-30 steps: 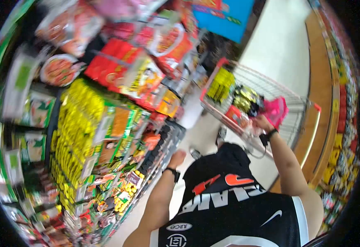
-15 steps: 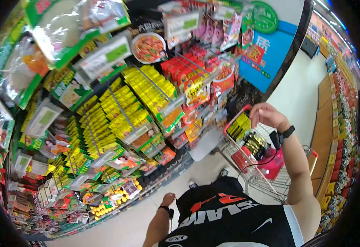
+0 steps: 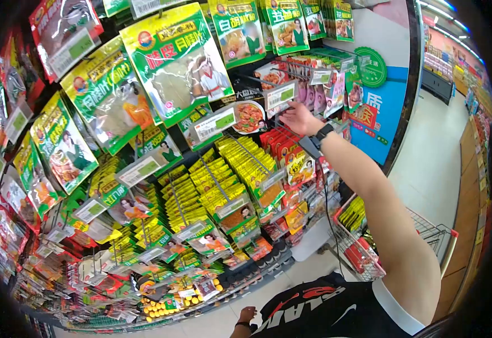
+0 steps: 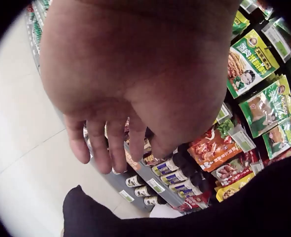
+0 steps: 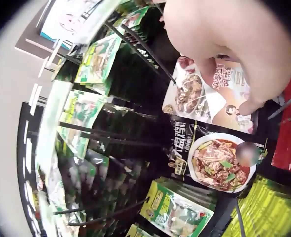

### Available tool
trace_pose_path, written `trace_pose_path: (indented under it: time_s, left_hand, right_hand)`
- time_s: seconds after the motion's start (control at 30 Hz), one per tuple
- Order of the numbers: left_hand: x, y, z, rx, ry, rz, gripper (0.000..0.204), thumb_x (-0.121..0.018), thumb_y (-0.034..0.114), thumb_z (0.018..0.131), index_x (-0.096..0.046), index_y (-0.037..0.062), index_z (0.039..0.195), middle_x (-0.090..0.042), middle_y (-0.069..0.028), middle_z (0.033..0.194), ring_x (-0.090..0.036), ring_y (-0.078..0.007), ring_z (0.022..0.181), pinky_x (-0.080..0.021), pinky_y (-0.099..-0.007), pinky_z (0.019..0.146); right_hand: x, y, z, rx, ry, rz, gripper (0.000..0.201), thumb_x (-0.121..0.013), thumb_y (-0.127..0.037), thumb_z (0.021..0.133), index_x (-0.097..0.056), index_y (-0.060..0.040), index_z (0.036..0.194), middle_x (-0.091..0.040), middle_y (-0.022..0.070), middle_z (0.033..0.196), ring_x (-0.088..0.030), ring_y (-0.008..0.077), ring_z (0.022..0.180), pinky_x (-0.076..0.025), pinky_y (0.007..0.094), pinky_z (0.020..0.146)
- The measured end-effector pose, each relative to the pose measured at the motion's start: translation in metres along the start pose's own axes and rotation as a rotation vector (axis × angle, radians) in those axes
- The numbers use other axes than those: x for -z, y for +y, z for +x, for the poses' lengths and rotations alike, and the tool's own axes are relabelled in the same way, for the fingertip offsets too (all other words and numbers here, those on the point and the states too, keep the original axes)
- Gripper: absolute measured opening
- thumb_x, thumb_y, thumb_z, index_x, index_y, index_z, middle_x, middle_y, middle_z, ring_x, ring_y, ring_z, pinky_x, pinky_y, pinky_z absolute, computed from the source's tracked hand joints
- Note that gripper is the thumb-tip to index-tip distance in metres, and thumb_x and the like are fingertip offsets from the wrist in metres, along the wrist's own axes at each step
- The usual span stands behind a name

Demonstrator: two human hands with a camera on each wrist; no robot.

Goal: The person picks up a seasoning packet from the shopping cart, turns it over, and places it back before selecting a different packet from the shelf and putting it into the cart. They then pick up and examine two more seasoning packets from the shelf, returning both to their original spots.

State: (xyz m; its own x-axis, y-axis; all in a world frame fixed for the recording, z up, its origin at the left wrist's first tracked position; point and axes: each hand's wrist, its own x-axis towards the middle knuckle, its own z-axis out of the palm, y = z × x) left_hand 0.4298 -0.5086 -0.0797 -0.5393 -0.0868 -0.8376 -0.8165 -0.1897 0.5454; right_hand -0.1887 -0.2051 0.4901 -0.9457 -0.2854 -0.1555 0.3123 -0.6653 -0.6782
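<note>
In the head view my right hand (image 3: 301, 119) reaches to the shelf rack, beside a price tag (image 3: 281, 97) and above red packets (image 3: 285, 147). The right wrist view has that hand (image 5: 229, 44) over a pale packet (image 5: 204, 94) with a dish picture, thumb and a finger at its face; whether they grip it is unclear. Below that packet hangs a black one (image 5: 219, 163) showing a plate of food. My left hand (image 4: 135, 74) hangs low near my body with fingers loosely extended, holding nothing; the head view shows it small (image 3: 248, 314) at the bottom.
Yellow packets (image 3: 217, 180) fill hooks under large green bags (image 3: 175, 65). A shopping cart (image 3: 358, 248) with goods stands to the right, below my right arm. Wooden shelving (image 3: 464, 214) lines the far side of the aisle floor (image 3: 432, 141).
My right hand has left the cart, risen and moved left to the rack. The view has turned toward the shelves, while my left hand stays low by my body.
</note>
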Motion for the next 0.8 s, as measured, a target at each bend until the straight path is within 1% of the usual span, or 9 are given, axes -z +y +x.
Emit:
trace_pose_path:
  time_s: [0.2, 0.37, 0.4, 0.5, 0.53, 0.57, 0.67, 0.7, 0.8]
  left_hand:
    - [-0.014, -0.034, -0.003, -0.124, 0.19, -0.041, 0.026, -0.062, 0.025, 0.094, -0.068, 0.0067, 0.111, -0.074, -0.0099, 0.093, -0.069, -0.0186, 0.075, -0.053, -0.0344, 0.06]
    - [-0.018, -0.05, 0.002, -0.031, 0.111, -0.051, 0.021, -0.059, 0.021, 0.096, -0.069, 0.0066, 0.108, -0.072, -0.0073, 0.085, -0.067, -0.0174, 0.07, -0.051, -0.0321, 0.056]
    - [-0.021, -0.053, 0.003, -0.016, 0.07, -0.049, 0.021, -0.057, 0.02, 0.097, -0.069, 0.0066, 0.108, -0.072, -0.0072, 0.085, -0.067, -0.0175, 0.069, -0.051, -0.0321, 0.056]
    - [-0.016, -0.05, 0.007, -0.033, -0.256, -0.332, 0.022, -0.052, 0.017, 0.099, -0.067, 0.0065, 0.11, -0.071, -0.007, 0.086, -0.067, -0.0173, 0.071, -0.052, -0.0326, 0.056]
    - [-0.01, -0.048, 0.01, -0.043, -0.385, -0.452, 0.023, -0.049, 0.017, 0.1, -0.067, 0.0065, 0.111, -0.071, -0.007, 0.087, -0.067, -0.0172, 0.072, -0.052, -0.0328, 0.057]
    - [-0.007, -0.045, 0.015, -0.259, -0.367, 0.006, 0.026, -0.045, 0.017, 0.101, -0.065, 0.0058, 0.114, -0.071, -0.0072, 0.092, -0.068, -0.0176, 0.077, -0.054, -0.0339, 0.06]
    - [-0.005, -0.017, 0.032, -0.199, -0.164, 0.277, 0.026, -0.045, 0.018, 0.101, -0.065, 0.0052, 0.113, -0.071, -0.0068, 0.092, -0.068, -0.0176, 0.079, -0.054, -0.0327, 0.063]
    - [-0.005, 0.0, 0.039, 0.004, -0.117, 0.108, 0.025, -0.048, 0.017, 0.099, -0.066, 0.005, 0.113, -0.072, -0.007, 0.091, -0.068, -0.0171, 0.078, -0.053, -0.0321, 0.063]
    - [-0.007, 0.032, 0.028, -0.105, 0.111, 0.096, 0.026, -0.052, 0.017, 0.096, -0.067, 0.0056, 0.114, -0.073, -0.0071, 0.093, -0.068, -0.0162, 0.077, -0.052, -0.032, 0.061]
  right_hand:
    - [0.015, 0.01, 0.087, -0.048, -0.053, 0.083, 0.106, -0.056, -0.071, 0.079, -0.025, -0.001, 0.152, -0.033, 0.0199, 0.152, -0.031, 0.0304, 0.143, -0.026, 0.0398, 0.116]
    - [-0.002, 0.006, 0.052, -0.169, 0.03, 0.084, 0.103, -0.054, -0.074, 0.076, -0.031, -0.0071, 0.151, -0.033, 0.0149, 0.155, -0.022, 0.0268, 0.148, -0.018, 0.0435, 0.118]
    - [-0.006, 0.001, 0.046, -0.172, 0.073, 0.143, 0.086, -0.054, -0.066, 0.081, -0.041, -0.0106, 0.146, -0.038, 0.0141, 0.152, -0.027, 0.0295, 0.145, -0.021, 0.0469, 0.118]
    - [0.016, 0.004, 0.076, -0.089, -0.138, 0.229, 0.089, -0.066, -0.063, 0.08, -0.035, -0.0165, 0.149, -0.018, 0.0193, 0.158, -0.023, 0.0303, 0.145, -0.033, 0.0498, 0.112]
    - [0.01, 0.004, 0.071, -0.083, -0.033, 0.23, 0.082, -0.065, -0.065, 0.08, -0.043, -0.0167, 0.143, -0.028, 0.0164, 0.155, -0.031, 0.029, 0.14, -0.032, 0.0492, 0.111]
    - [0.006, 0.006, 0.063, -0.066, -0.039, 0.225, 0.078, -0.064, -0.067, 0.08, -0.047, -0.0173, 0.138, -0.034, 0.014, 0.151, -0.035, 0.0277, 0.136, -0.032, 0.0487, 0.11]
    - [0.001, 0.008, 0.06, -0.068, -0.021, 0.221, 0.061, -0.061, -0.066, 0.08, -0.058, -0.0205, 0.121, -0.054, 0.0086, 0.127, -0.052, 0.0255, 0.117, -0.039, 0.0405, 0.104]
    - [0.004, 0.009, 0.065, -0.067, -0.067, 0.241, 0.062, -0.062, -0.067, 0.079, -0.059, -0.02, 0.119, -0.054, 0.0091, 0.128, -0.053, 0.0253, 0.116, -0.04, 0.0391, 0.104]
    - [0.009, 0.013, 0.086, -0.071, -0.02, 0.254, 0.054, -0.062, -0.065, 0.081, -0.063, -0.0189, 0.108, -0.061, 0.0061, 0.116, -0.06, 0.0222, 0.103, -0.049, 0.0363, 0.087]
